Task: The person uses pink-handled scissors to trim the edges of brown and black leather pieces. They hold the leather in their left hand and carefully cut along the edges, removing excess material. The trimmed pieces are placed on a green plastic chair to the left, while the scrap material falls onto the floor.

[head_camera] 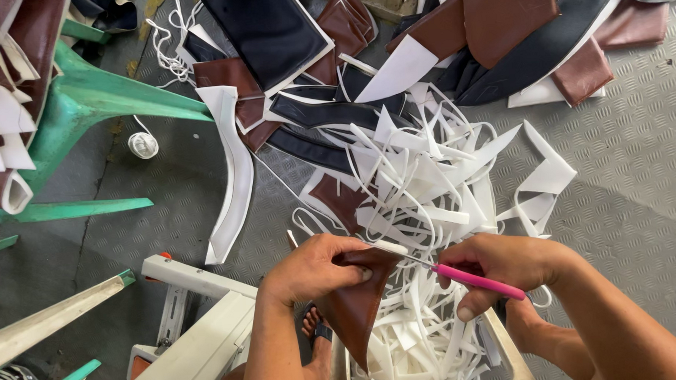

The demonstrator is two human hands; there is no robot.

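Observation:
My left hand (315,267) grips a brown leather-like piece (354,303) that hangs down to a point, with a white foam edge at its top. My right hand (493,270) holds pink-handled scissors (475,279); their metal blades point left and meet the piece's top edge near my left fingers. Both hands sit low in the middle of the view, above a heap of white foam trimmings (428,338).
A big tangle of white strips (429,178) lies on the grey checker-plate floor (634,177). Brown, dark blue and white cut panels (498,23) spread across the top. A green plastic chair (83,102) stands left, a white frame (200,333) lower left, and a sandalled foot (318,335) below.

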